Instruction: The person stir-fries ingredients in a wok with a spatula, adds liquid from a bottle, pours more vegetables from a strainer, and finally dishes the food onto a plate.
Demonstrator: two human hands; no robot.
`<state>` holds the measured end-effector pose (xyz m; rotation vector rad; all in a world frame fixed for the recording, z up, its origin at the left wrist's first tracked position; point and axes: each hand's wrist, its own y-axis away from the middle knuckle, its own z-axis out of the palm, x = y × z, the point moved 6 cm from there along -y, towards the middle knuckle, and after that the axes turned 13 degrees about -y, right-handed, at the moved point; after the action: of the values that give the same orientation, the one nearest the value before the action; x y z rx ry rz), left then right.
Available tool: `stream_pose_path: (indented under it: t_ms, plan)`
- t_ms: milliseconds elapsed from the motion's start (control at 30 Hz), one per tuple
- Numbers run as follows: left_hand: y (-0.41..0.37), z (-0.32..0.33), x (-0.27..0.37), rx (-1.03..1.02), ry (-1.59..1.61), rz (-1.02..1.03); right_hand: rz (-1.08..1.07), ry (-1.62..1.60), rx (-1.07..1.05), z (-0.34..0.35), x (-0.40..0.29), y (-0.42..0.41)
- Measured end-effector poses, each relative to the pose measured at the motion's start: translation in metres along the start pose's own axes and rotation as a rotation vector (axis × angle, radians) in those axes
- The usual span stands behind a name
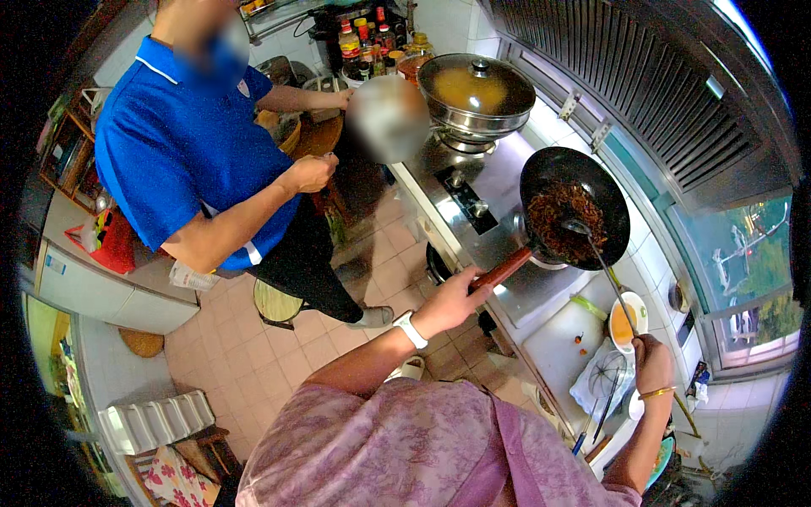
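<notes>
My left hand (451, 303), with a white watch on its wrist, grips the reddish wooden handle (507, 267) of a black wok (611, 174). The wok is over the near part of the steel gas stove (456, 237); whether it rests on the burner is hard to tell. Dark brown shredded food (557, 206) lies in it. In my right hand (652, 364) is the long handle of a metal cooking ladle (609, 269), its head down in the food. Close to that hand, a white bowl (642, 310) holds orange-yellow liquid.
A lidded steel pot (478, 117) stands on the far burner. Left of the stove, a person in a blue shirt (209, 146) holds a blurred item (388, 120). A wire strainer (607, 374) lies on the right counter. Sauce bottles (367, 47) crowd the back corner; a stool (277, 301) stands behind the person.
</notes>
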<state>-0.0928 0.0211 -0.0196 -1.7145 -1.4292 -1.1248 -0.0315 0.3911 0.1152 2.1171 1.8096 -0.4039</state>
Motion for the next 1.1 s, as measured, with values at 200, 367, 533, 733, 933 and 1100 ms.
stream_pose_path:
  t_ms: [200,367,533,733,933,1100]
  plan:
    - [0.001,-0.001,0.005,-0.046,-0.003,-0.047,-0.078,-0.035,0.084,0.022,0.005,-0.042]
    - [-0.001,0.000,-0.003,0.020,-0.025,-0.010,0.034,0.019,-0.076,-0.011,0.014,-0.005]
    - [-0.002,0.002,0.001,-0.008,-0.038,0.011,-0.086,-0.062,0.073,0.014,0.014,-0.029]
    - [-0.002,0.004,-0.003,-0.007,-0.022,0.007,0.015,-0.137,0.012,-0.054,0.009,0.018]
    - [-0.005,0.012,-0.011,-0.068,0.153,-0.050,-0.010,-0.014,-0.016,-0.021,-0.020,-0.007]
    - [-0.009,0.008,-0.008,-0.066,0.092,-0.023,0.001,-0.003,0.042,-0.014,0.003,-0.020]
